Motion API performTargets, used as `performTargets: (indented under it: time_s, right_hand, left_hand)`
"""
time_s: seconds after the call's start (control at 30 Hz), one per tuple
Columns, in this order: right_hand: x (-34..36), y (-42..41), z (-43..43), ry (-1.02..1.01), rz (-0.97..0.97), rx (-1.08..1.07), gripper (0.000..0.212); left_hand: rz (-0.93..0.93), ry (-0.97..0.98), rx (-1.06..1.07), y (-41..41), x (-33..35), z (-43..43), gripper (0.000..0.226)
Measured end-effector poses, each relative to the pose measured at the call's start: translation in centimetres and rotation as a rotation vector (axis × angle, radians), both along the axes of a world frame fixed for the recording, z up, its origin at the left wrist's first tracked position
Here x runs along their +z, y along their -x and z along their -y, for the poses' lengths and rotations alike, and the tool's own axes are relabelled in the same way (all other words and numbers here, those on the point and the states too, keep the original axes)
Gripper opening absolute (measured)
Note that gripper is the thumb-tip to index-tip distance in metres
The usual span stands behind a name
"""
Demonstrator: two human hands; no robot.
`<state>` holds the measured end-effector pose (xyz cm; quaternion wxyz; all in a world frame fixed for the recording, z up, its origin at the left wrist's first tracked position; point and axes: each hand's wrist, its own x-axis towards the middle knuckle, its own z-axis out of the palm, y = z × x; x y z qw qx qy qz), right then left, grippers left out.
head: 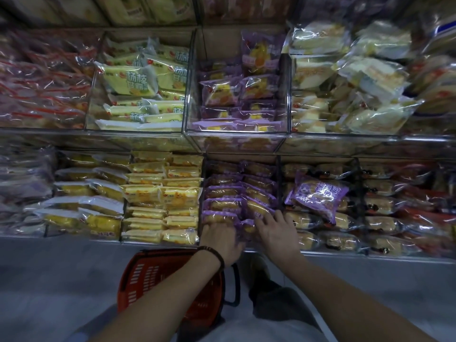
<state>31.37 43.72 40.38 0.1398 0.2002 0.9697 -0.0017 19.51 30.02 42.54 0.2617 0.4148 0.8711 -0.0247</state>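
Left hand [222,239], right hand [276,233] outstretched.

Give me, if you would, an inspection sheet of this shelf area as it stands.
Surface: lower shelf of clear-walled bins, stocked.
Job's things: purple packets in rows in the lower middle bin.
Clutter: one larger purple bag lies loose on the bin to the right.
Grippers: left hand reaches into the front packets, fingers hidden; right hand rests spread on them.
Cables: nothing seen.
Surroundings: red basket under the left arm; yellow packets to the left; upper bins; grey floor.
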Motion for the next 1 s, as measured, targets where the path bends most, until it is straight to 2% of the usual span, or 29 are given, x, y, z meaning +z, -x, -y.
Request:
performTargets:
  time_s: [0.2, 0.27, 0.4, 0.57, 0.7, 0.9, 1.0]
  right_hand:
    - [0.9, 1.9, -0.7, -0.042, 0.074, 0.114, 0.056]
    - [0.2, 1.6, -1.0, -0.043, 0.018, 0.137, 0.055]
    - [-1.1, 0.2, -1.5, -0.020, -0.048, 0.166, 0.060]
    - [-0.3, -0.5, -2.7, 0.019, -0.021, 0.220, 0.065]
    - [0.3, -0.1, -2.6, -0.012, 0.042, 0.217, 0.069]
    - [0.1, 0.0, -2.1, -0.053, 0.122, 0.127, 0.071]
    - [-0.2, 0.1, -1.7, -0.040, 0.111, 0.064, 0.064]
  left_hand:
    - [0.246, -0.022, 0.285, -0.1, -0.9, -2.0, 0.038]
    - [0.289, -0.004, 0.354, -0.1, -1.0, -2.4, 0.037]
    - [0.252, 0.044, 0.400, -1.1, -1.6, -2.9, 0.034]
    - [0.260, 0.007, 0.555, -2.9, -2.0, -3.9, 0.031]
    - [0.230, -0.049, 0.644, -2.8, -1.9, -3.8, 0.011]
    - [0.210, -0.136, 0.695, -3.2, -2.3, -3.1, 0.015]
    - [0.214, -0.167, 0.726, -3.4, -3.0, -2.2, 0.017]
